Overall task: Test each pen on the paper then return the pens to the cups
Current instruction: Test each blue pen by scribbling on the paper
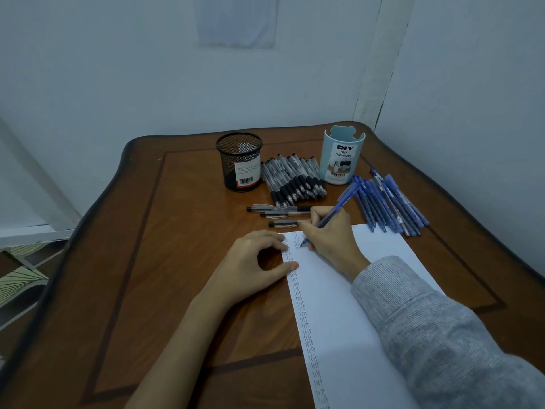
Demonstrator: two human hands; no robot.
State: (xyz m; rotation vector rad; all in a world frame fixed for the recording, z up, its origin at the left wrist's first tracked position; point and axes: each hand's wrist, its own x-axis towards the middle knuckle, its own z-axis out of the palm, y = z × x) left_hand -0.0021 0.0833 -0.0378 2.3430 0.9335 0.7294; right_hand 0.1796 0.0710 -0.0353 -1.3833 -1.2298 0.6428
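Fingers of right hand (327,240) clamped on blue pen (333,215), frame centre; left hand (256,261) fingertips flat, pinning paper (354,305). Keep strokes light, short, clear of the previous column.

We see a glossy wooden worktop (182,231), matt white paper (368,290), a black metal-mesh cup (239,160), a smooth blue plastic organizer (342,160) and a ribbed grey cloth sleeve (427,320).

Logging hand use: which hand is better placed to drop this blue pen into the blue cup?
Right hand: it grips the blue pen, the blue cup stands on its side; left hand presses the paper.
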